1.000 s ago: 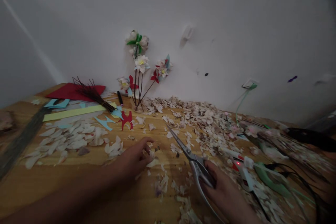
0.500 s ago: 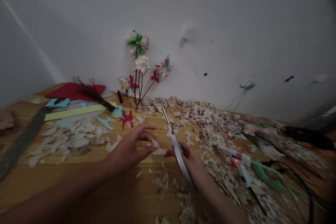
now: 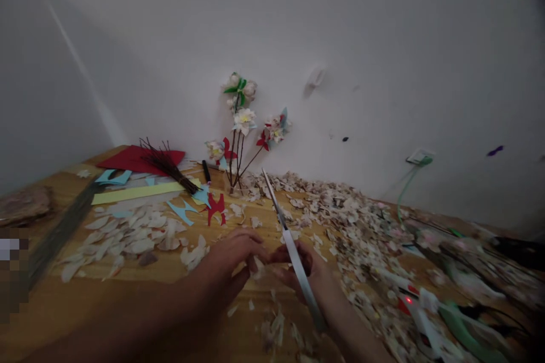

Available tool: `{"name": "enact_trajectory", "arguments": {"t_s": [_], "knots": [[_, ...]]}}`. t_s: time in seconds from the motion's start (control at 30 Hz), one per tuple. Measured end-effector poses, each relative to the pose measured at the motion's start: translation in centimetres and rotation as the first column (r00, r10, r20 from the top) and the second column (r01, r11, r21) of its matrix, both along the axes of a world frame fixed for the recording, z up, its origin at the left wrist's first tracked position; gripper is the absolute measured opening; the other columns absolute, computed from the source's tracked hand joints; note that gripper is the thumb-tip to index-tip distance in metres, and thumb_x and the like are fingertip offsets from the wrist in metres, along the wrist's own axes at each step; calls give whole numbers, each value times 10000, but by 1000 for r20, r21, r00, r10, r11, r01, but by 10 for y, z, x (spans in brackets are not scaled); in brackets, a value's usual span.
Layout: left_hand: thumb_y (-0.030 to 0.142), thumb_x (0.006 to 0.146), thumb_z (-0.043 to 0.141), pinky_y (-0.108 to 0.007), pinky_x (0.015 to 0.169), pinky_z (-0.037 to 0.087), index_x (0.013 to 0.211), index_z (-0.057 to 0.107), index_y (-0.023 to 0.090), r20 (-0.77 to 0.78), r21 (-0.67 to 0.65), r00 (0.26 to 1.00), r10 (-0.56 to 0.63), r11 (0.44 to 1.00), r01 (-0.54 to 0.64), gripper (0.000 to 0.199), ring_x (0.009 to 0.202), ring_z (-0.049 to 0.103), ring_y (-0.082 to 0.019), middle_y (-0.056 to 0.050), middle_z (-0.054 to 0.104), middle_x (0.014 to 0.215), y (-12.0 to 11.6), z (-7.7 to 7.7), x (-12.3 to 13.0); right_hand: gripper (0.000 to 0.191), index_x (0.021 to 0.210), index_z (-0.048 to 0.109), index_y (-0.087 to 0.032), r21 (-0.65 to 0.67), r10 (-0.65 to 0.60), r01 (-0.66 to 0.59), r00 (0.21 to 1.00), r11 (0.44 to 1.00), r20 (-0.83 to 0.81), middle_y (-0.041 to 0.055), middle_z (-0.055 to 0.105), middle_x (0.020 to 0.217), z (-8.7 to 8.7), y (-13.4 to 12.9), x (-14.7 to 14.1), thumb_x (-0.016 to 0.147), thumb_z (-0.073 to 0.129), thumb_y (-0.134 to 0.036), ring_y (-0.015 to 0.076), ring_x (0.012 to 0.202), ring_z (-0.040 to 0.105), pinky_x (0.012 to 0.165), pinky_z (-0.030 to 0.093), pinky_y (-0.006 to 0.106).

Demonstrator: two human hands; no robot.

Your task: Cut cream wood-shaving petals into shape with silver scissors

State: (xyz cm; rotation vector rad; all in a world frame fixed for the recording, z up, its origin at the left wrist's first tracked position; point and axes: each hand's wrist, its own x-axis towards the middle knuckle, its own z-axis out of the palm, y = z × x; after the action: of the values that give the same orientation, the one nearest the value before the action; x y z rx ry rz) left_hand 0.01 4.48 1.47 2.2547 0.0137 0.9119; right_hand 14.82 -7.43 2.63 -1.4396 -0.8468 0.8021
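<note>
My left hand (image 3: 232,264) is closed, thumb and fingers pinching a small whitish petal-like piece (image 3: 256,267) above the wooden table. Across from it, my right hand (image 3: 317,281) keeps a pair of scissors (image 3: 293,252) in its grip. The blades point away toward the wall and look closed; the pale handle runs back over the palm. The right fingertips are close to the left ones, at the piece's edge; whether they touch it I cannot tell. Loose pale scraps (image 3: 276,320) lie below both hands.
Artificial flowers (image 3: 244,120) on twigs stand at the back. Pale petals (image 3: 131,235) are heaped left, near bundled twigs (image 3: 170,167) and red paper (image 3: 128,159). Dry flakes (image 3: 361,227) cover the right side, where a lit glue gun (image 3: 426,317) lies among cables.
Both hands have come together, and the left fingers have turned inward around the whitish piece. The scissors stay in my right hand. The whole view has shifted, with things appearing lower and farther right.
</note>
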Motion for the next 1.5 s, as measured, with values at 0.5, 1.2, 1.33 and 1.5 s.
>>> {"name": "enact_trajectory", "arguments": {"t_s": [0.5,1.2,1.33,1.5], "knots": [[-36,716,423,-303,857,446,935,592,236,39,11,999,17,1000,-17,388,1063,555,-192,-66,637,1039,8,-5,-1,264,835,534,-206,-49,99,-91,976,995,193,-52,517,693,-6,9,-1,592,591,-122,140,635,464,586,367,239],[315,741,587,-378,873,444,1055,451,230,-56,-621,982,181,764,-177,353,1069,510,-237,-82,534,1102,-4,-9,7,375,1002,513,-198,-16,-185,196,947,980,263,49,657,917,-25,14,-4,646,601,-273,238,832,618,745,465,316],[369,592,713,-288,633,448,902,480,190,-192,-772,978,75,604,-198,426,793,566,-187,-44,563,877,-4,-11,19,236,873,523,-212,-4,-169,178,939,984,299,-9,605,742,-31,16,-8,669,609,-293,198,687,589,631,457,275],[340,498,805,-231,573,397,826,492,181,-168,-879,983,-71,462,-117,480,584,535,-93,52,557,665,3,-24,21,287,904,490,-217,0,-194,199,955,980,223,-8,611,745,-41,18,-11,677,637,-315,205,700,588,631,453,281]]}}
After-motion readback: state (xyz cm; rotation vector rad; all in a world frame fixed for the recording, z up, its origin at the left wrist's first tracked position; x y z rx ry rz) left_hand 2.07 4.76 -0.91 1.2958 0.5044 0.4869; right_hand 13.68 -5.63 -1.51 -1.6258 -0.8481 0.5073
